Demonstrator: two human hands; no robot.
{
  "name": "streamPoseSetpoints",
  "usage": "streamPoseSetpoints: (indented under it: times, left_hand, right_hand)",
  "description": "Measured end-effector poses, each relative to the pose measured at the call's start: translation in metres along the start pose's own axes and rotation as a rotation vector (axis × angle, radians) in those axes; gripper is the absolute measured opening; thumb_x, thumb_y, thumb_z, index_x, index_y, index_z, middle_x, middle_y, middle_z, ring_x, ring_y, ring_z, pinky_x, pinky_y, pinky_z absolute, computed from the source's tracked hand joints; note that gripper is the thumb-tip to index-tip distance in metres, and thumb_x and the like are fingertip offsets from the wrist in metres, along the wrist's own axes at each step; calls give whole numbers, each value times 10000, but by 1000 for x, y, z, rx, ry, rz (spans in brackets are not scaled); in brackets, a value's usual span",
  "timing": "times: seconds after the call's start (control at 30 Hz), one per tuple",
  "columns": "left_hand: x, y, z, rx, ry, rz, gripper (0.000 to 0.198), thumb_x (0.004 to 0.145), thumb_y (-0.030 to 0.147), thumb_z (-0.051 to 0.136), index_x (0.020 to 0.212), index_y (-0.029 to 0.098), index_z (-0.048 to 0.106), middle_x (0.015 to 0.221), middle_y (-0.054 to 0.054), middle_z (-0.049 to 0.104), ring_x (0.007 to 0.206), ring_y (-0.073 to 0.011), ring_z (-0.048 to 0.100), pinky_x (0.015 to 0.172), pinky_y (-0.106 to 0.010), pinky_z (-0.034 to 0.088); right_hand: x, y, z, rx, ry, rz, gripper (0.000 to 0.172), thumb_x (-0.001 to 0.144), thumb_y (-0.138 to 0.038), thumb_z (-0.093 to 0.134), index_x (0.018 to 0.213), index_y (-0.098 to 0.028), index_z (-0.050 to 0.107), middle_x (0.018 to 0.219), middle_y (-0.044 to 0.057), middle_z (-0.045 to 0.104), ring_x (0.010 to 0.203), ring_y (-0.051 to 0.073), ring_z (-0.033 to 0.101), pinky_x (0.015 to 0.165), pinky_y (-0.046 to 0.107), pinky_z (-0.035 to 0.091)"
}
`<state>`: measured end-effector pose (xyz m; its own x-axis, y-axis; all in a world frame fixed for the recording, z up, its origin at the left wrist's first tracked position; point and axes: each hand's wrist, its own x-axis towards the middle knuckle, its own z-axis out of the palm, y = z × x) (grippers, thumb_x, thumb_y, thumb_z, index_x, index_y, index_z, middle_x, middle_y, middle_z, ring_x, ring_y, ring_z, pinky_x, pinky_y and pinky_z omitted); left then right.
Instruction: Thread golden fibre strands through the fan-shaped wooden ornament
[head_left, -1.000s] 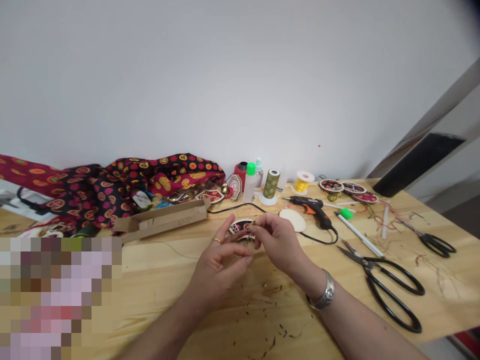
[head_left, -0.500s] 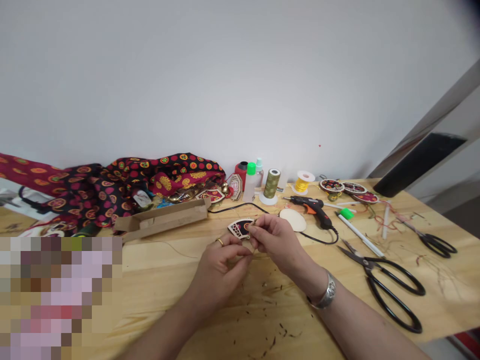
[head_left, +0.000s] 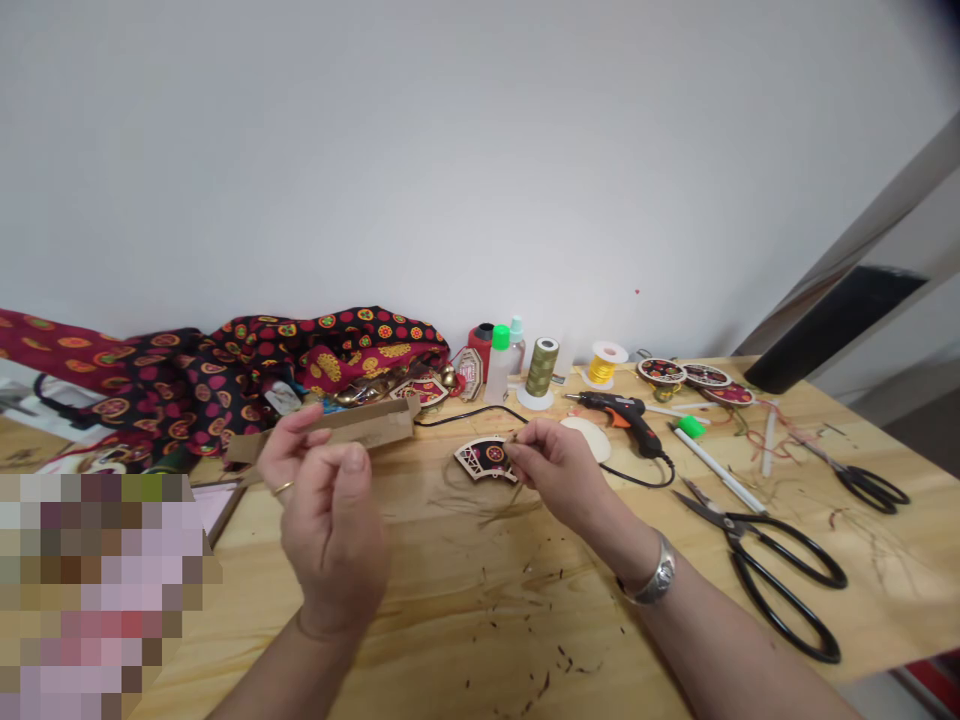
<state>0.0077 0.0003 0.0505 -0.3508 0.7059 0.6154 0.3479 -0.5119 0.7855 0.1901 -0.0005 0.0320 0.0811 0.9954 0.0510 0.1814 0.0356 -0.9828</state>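
Note:
A small fan-shaped wooden ornament [head_left: 484, 459] with a red and black patterned face is pinched at its right end by my right hand [head_left: 559, 472], just above the wooden table [head_left: 480, 620]. Fine olive threads trail from it across the table toward my left hand [head_left: 324, 520]. That hand is raised out to the left, fingers pinched together as if on the thread, which is too thin to make out there. A ring shows on its finger; a silver bracelet sits on my right wrist.
Large black scissors [head_left: 772, 570] and a second pair [head_left: 862, 482] lie at the right. A black glue gun [head_left: 626, 415], its cord, thread spools [head_left: 541, 370], bottles [head_left: 500, 362], a cardboard box [head_left: 330, 432], patterned red fabric [head_left: 247, 375] and round ornaments [head_left: 686, 377] line the back. Thread clippings litter the table.
My left hand has pulled away from the ornament, up and to the left, drawing thread out. My right hand has stayed at the ornament.

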Motion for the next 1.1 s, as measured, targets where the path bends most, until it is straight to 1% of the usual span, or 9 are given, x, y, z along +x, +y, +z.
streamPoseSetpoints:
  times: [0.07, 0.1, 0.27, 0.4, 0.47, 0.57, 0.7, 0.83, 1.1]
  left_hand:
    - [-1, 1, 3, -129, 10, 12, 50, 780, 236, 543, 799, 191, 535, 1223, -52, 446, 1135, -199, 413, 1015, -375, 266]
    - [-3, 1, 5, -203, -54, -17, 106, 767, 228, 565, 867, 199, 543, 1218, -50, 464, 1114, -195, 445, 1004, -371, 294]
    - [-23, -7, 14, -402, -648, -507, 294, 831, 291, 479, 1097, 195, 562, 1181, -77, 568, 1100, -211, 503, 979, -367, 341]
    - [-31, -12, 16, -413, -825, -639, 346, 813, 334, 502, 1121, 198, 578, 1088, -70, 622, 997, -202, 559, 901, -326, 396]
    - [-31, -11, 16, -392, -861, -649, 360, 809, 344, 502, 1129, 197, 579, 848, -38, 667, 795, -169, 597, 764, -288, 448]
    - [-28, -8, 15, -276, -862, -608, 338, 787, 333, 529, 1086, 204, 618, 584, 22, 588, 548, -117, 514, 557, -222, 411]
    - [-25, -5, 16, -173, -810, -590, 238, 722, 296, 597, 924, 221, 698, 629, 22, 597, 510, -95, 459, 491, -200, 358]
    - [-25, -5, 17, -163, -772, -714, 200, 686, 326, 626, 803, 188, 711, 513, 42, 508, 462, -81, 383, 449, -191, 289]
    - [-28, -6, 19, -390, -756, -950, 223, 632, 359, 677, 648, 136, 665, 470, 66, 392, 426, -50, 242, 411, -198, 169]
  right_hand:
    - [-2, -2, 1, -26, -17, 3, 170, 742, -252, 533, 607, -179, 459, 479, -47, 477, 431, 79, 392, 418, 196, 303]
    - [-3, -3, 2, -30, -29, 4, 168, 745, -253, 532, 612, -179, 460, 481, -47, 477, 431, 78, 389, 416, 195, 300]
    - [-10, -6, 8, -29, -93, -53, 170, 766, -242, 522, 617, -182, 463, 488, -53, 462, 445, 77, 388, 433, 193, 317]
    - [-14, -6, 12, -44, -110, -76, 117, 754, -188, 520, 641, -177, 492, 545, -42, 501, 485, 82, 442, 466, 195, 356]
    - [-14, -7, 13, -36, -122, -73, 110, 756, -185, 515, 648, -175, 498, 548, -43, 502, 485, 83, 451, 467, 195, 362]
    - [-14, -11, 12, -64, -120, -68, 138, 755, -192, 519, 620, -171, 498, 520, -48, 484, 469, 81, 429, 458, 193, 349]
    - [-13, -12, 12, -77, -118, -61, 147, 752, -194, 523, 609, -171, 494, 519, -45, 486, 466, 77, 412, 454, 189, 336]
    - [-13, -7, 12, -84, -118, -74, 147, 754, -215, 533, 618, -172, 495, 501, -52, 459, 456, 74, 382, 445, 186, 325]
    - [-15, -6, 14, -69, -141, -84, 112, 742, -150, 509, 633, -174, 498, 517, -53, 441, 475, 73, 368, 445, 173, 310]
